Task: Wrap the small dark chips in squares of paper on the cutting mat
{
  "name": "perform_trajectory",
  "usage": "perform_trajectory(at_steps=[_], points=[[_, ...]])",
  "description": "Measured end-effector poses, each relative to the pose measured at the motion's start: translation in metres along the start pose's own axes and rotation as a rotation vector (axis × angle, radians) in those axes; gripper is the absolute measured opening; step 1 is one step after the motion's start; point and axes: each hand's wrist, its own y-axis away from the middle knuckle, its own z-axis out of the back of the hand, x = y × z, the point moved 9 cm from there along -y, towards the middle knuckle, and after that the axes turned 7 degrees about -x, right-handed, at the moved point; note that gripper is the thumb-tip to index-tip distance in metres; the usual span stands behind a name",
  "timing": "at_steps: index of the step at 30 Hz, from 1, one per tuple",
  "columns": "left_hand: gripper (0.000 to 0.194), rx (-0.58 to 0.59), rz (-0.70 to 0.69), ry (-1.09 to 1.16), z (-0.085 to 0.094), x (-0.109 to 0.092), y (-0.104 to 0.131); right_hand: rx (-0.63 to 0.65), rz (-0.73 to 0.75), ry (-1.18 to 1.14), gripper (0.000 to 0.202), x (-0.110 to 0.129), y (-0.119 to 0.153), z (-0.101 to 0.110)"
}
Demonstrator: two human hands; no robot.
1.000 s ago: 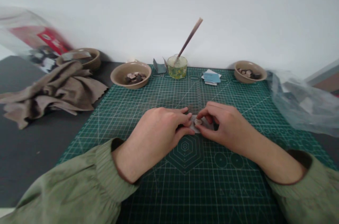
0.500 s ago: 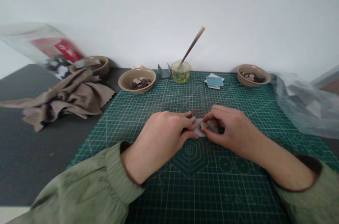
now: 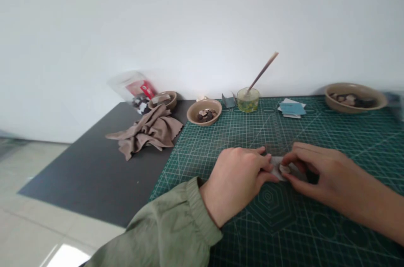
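Observation:
A small grey strip of paper (image 3: 276,162) lies on the green cutting mat (image 3: 240,132), partly covered by my fingers. My left hand (image 3: 241,178) rests at the strip's left end, thumb and fingertips holding it down. My right hand (image 3: 318,174) pinches a small, pale, roundish piece (image 3: 284,169) between thumb and fingers, against the top of the strip. The piece's underside is hidden, and its material is hard to make out.
Behind stand a bowl of dark and pale pieces (image 3: 204,112), a glass cup with a stick (image 3: 248,101), blue and white cards (image 3: 292,108) and another bowl (image 3: 355,98). A brown cloth (image 3: 154,130), a third bowl (image 3: 167,99) and a clear bag (image 3: 135,86) lie left.
My view has swung left, so everything sits further right and lower in the picture, with floor showing at left. Both hands keep their places at the strip, the piece still pinched.

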Motion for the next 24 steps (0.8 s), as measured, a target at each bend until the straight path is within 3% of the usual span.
perform_trajectory(at_steps=[24], points=[[0.011, -0.042, -0.048, -0.043, 0.0014, -0.0009, -0.0018, 0.030, -0.052, 0.045, 0.003, 0.0063, -0.0074, 0.0036]])
